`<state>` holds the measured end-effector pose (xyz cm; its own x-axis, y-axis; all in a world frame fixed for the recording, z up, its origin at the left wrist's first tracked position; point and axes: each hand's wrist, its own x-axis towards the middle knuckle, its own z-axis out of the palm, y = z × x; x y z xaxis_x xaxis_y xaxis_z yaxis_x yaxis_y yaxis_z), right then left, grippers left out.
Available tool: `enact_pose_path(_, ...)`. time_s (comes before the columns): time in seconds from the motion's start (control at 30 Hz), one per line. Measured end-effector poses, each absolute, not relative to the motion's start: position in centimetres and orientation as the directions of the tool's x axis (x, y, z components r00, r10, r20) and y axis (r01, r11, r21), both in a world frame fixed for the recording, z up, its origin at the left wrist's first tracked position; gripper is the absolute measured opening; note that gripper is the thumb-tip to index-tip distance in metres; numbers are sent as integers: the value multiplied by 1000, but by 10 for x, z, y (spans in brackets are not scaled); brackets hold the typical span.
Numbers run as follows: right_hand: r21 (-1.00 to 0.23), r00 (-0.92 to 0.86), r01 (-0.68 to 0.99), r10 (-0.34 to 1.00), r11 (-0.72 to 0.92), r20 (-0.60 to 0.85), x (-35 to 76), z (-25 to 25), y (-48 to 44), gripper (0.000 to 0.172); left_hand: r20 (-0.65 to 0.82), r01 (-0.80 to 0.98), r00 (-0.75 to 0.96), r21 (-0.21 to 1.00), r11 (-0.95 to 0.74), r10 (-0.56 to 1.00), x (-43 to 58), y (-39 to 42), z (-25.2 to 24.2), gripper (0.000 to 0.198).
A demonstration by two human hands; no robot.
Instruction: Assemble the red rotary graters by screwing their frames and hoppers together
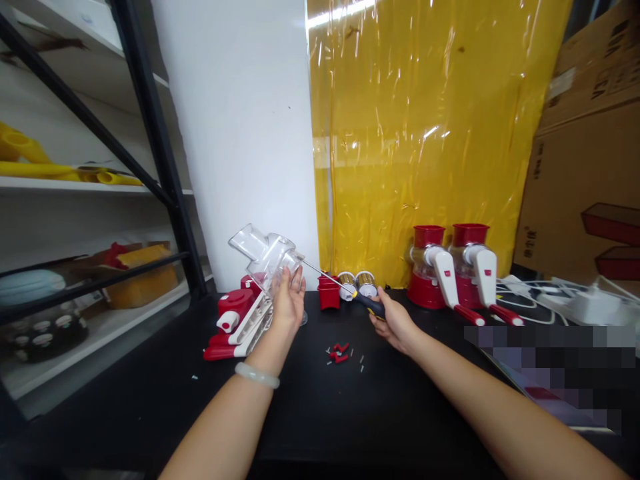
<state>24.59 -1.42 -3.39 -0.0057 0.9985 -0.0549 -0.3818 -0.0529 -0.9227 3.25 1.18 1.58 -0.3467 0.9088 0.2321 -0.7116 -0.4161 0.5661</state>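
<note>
Clear housing (267, 252) is up off the counter (165, 400), tilted, in front of the white wall. Left hand (290, 297) clamped on its near lower side – seemingly to steady it and leave the right end free for the tool. Right hand (393, 321) wrapped around the screwdriver (369, 305) handle, shaft slanting up-left to that end; looks lined up to reach in, but can't tell what the tip touches. Hands well apart, one each side, joined only by the tool.

Below, between the forearms: red clips (339, 358) and loose metal bits (362, 360), probably kept near for easy pickup.

Behind: red hopper (329, 293) beside two drums (367, 285), near the wall, likely out of the way. Left, partly behind the hand and housing: red bases (235, 303) and white cranks (253, 323), bunched together. Right: two graters (429, 267), upright with cranks on – maybe finished ones set aside. Yellow curtain (425, 133) hangs behind them.
</note>
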Motion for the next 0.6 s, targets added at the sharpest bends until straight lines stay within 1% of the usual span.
enact_pose_path(0.07,-909,-20,-416,1000,5,15,248,-35,-12,35,246,-707,-332,574,-412,911,33,12,15,43)
enact_pose_path(0.13,-865,-19,-500,998,46,64,250,-37,-10,33,260,-706,-313,580,-407,914,33,11,14,50)
enact_pose_path(0.2,-794,-2,-605,998,54,70,251,-38,-6,30,264,-711,-303,578,-402,916,33,11,14,54)
enact_pose_path(0.27,-715,23,-697,998,59,59,252,-38,-4,28,261,-717,-303,571,-399,917,33,11,14,54)
enact_pose_path(0.33,-648,48,-758,997,74,57,254,-36,-2,29,263,-718,-299,571,-398,917,33,11,14,53)
enact_pose_path(0.4,-612,65,-786,996,90,63,256,-34,0,30,276,-711,-290,578,-400,916,34,11,14,54)
enact_pose_path(0.47,-606,81,-788,994,107,71,258,-33,0,27,292,-703,-280,586,-403,914,35,10,13,57)
enact_pose_path(0.5,-621,85,-776,994,109,69,258,-33,0,22,299,-699,-276,589,-404,914,35,10,13,59)
enact_pose_path(0.57,-708,81,-701,996,90,47,258,-34,-1,12,307,-698,-269,591,-405,913,35,11,12,63)
enact_pose_path(0.6,-770,79,-634,996,74,31,257,-36,-1,16,309,-700,-266,589,-404,913,35,11,12,64)
